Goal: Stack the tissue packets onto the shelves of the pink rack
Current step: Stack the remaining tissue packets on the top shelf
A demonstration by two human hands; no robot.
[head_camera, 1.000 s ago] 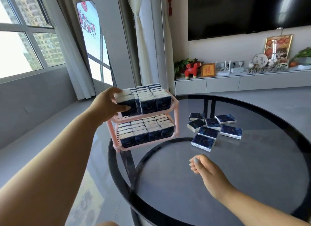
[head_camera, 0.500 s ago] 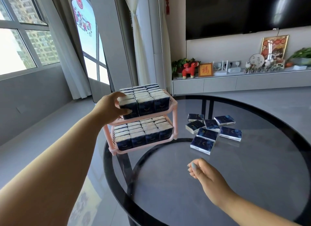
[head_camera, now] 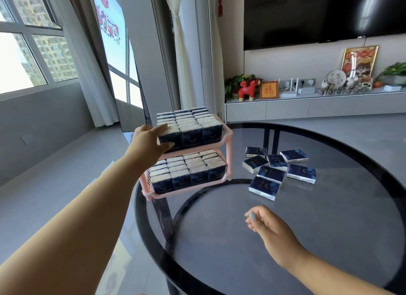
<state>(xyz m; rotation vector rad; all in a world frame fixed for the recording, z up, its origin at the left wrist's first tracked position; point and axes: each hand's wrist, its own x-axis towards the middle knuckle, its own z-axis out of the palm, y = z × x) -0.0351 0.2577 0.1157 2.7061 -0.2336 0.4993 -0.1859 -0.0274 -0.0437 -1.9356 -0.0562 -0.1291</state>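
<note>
The pink rack (head_camera: pixel 228 140) stood at the left edge of the round glass table (head_camera: pixel 329 228), both shelves full of tissue packets (head_camera: pixel 191 132). The left hand (head_camera: pixel 149 143) pinched the top front-left packet. Seven loose packets (head_camera: pixel 279 171) lay nearby. The right hand (head_camera: pixel 265 226) hung loosely curled, holding nothing.

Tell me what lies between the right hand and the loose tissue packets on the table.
In the head view, only bare dark glass table separates the right hand from the loose tissue packets.
</note>
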